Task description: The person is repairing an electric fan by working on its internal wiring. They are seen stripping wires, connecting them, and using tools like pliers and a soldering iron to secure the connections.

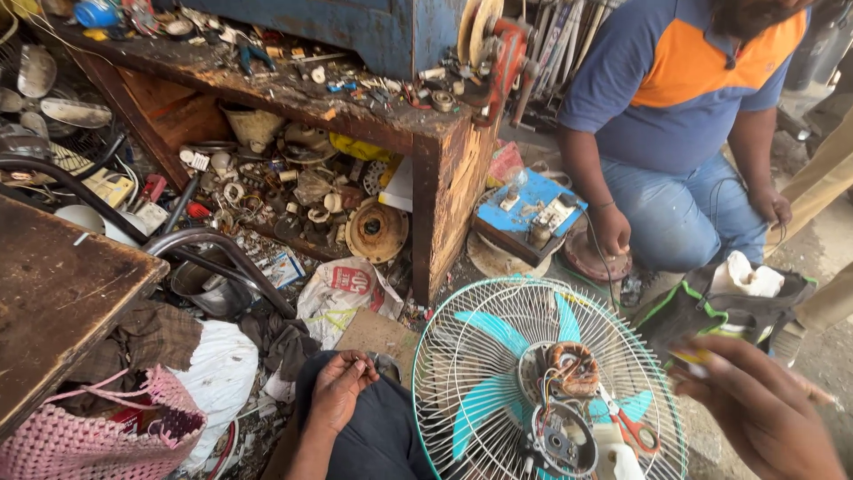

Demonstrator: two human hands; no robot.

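A: What is held in the left hand [338,391]?

B: Something very small is pinched between its fingertips, over the knee; what it is cannot be told. The hand is narrowly closed.

A: And the right hand [764,413]?

B: It is blurred and raised, fingers loosely spread, with nothing clearly gripped. Just beyond it a black and green bag [724,307] with white cloth in it is seen, and something yellow is glimpsed at the fingertips, though whether it is held cannot be told.

A: Where is the fan [546,382]?

B: Between the two hands, laid flat. The rear guard and teal blades are seen, with the motor [573,369] exposed: copper windings and loose coloured wires are bared, so the housing is judged to be already removed. Red-handled scissors [631,431] are lying on the guard just left of the right hand.

A: What is left?

B: The wiring looks unfinished, and reassembly appears not yet begun. Beyond the fan, another person [675,133] is seated beside a cluttered wooden bench [444,187].
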